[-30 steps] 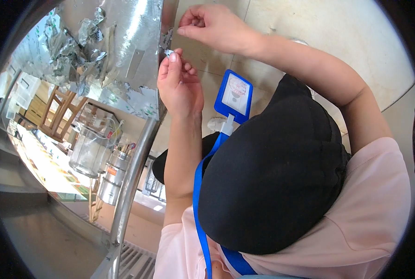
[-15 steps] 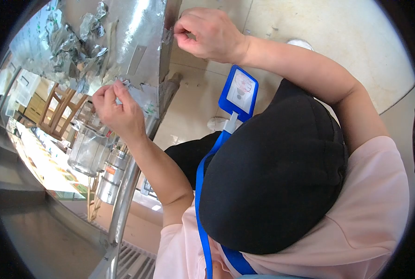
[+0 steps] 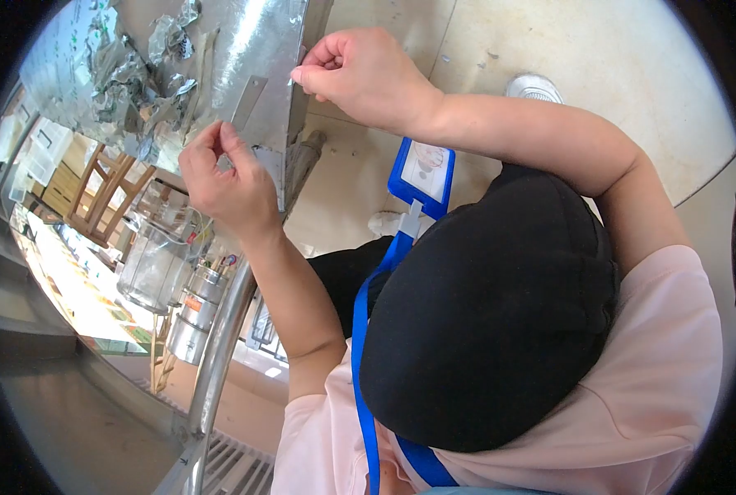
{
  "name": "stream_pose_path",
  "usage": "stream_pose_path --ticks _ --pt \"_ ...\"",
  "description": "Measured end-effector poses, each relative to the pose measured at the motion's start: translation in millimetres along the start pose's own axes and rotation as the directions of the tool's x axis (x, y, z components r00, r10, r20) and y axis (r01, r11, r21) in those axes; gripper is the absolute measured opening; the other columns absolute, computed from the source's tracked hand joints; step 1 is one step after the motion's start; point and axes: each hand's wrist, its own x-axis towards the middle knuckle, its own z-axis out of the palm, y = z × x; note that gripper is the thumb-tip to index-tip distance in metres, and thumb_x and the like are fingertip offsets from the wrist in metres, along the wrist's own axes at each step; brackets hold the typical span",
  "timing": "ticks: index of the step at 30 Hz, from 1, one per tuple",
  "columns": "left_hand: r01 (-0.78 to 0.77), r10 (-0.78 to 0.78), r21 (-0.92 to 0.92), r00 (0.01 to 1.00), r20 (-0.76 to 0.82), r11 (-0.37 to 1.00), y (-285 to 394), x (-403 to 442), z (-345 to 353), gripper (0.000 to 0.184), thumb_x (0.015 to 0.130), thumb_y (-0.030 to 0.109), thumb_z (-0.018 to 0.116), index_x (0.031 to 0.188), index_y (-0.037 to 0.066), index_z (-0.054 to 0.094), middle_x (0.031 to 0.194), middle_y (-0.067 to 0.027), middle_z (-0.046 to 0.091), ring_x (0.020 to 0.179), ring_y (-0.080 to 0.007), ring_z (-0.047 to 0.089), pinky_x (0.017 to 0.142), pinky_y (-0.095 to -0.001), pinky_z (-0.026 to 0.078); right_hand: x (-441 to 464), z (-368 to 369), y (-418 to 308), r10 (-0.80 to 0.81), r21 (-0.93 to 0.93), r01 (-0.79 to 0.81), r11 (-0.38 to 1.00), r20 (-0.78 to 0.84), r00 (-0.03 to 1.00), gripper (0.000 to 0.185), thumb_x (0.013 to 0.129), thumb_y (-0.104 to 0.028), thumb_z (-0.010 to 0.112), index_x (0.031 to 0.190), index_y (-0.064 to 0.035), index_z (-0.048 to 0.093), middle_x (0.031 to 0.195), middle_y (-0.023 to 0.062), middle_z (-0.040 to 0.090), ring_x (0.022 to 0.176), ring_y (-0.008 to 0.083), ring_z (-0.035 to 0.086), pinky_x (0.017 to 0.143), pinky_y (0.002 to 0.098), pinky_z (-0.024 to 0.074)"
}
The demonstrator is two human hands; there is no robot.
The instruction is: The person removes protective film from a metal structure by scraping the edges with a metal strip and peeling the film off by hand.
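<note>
Clock: dial laid over the head view, 12 at the top.
Left hand (image 3: 228, 181): at 10 o'clock, thumb and forefinger tips pressed together over the margin of the silver-grey sheet-metal desk (image 3: 261, 41); whether a shred sat between them could not be told.
Right hand (image 3: 376, 78): at 12 o'clock, thumb and curled fingers drawn into a pinch at the desk's side edge; contents too small to tell.
Crumpled grey translucent film scraps (image 3: 124, 91): heaped on the desk, far out at 10 o'clock, beyond the left hand.
Edge risk: the metal rim looked thin and hard; a fingertip slipping along it could have been cut.
Film risk: the film looked thin and ragged; an uneven tug could have torn it short and left slivers.
Heap risk: the scraps seemed light and loose; a brush of the wrist could have spilled them.
Badge risk: the blue-framed rectangular badge (image 3: 424, 175) hung at 1 o'clock on a flat blue woven lanyard (image 3: 364, 396); leaning in could have snagged it on the desk corner.
Desk texture: smooth, with a bright white glare streak.
Film texture: creased, peaked folds; flatter pale film with green print (image 3: 58, 78) outward.
Tab: slim flat grey metal plate (image 3: 248, 101), 11 o'clock.
Leg: round polished metal tube (image 3: 211, 371), 8 o'clock.
</note>
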Motion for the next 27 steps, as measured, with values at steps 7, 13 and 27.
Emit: stream_pose_path --ticks 7,13,27 --pt "-0.006 0.010 -0.101 0.999 0.038 0.995 12.7 -5.6 7.6 0.008 0.075 0.008 0.059 0.077 0.000 0.059 0.073 -0.0083 0.056 0.062 -0.0160 0.053 0.058 -0.0252 0.043 0.0 7.6 -2.4 0.139 0.157 -0.138 0.978 0.005 0.990 0.014 0.071 -0.013 0.054 0.071 0.0011 0.058 0.063 0.0045 0.058 0.059 0.0077 0.052 0.053 0.0207 0.0414" --pt "-0.086 0.099 -0.170 0.993 0.068 0.982 23.2 -8.2 18.7 0.011 0.071 0.005 0.063 0.082 0.000 0.060 0.076 -0.0091 0.056 0.064 -0.0156 0.054 0.059 -0.0249 0.044 -6.2 5.0 6.6 0.231 0.305 -0.243 0.921 0.075 0.970 0.015 0.073 -0.014 0.055 0.074 0.0016 0.057 0.068 0.0041 0.057 0.062 0.0078 0.052 0.058 0.0208 0.0425" --pt "-0.089 0.099 -0.266 0.995 0.023 0.960 29.1 -14.1 30.2 0.023 0.068 -0.004 0.062 0.091 0.001 0.059 0.079 -0.0091 0.056 0.064 -0.0150 0.054 0.059 -0.0242 0.044 -9.0 0.9 2.8 -0.036 0.061 0.033 0.998 0.061 0.997 0.014 0.076 -0.013 0.056 0.079 0.0011 0.058 0.064 0.0022 0.055 0.060 0.0047 0.049 0.052 0.0200 0.0397"
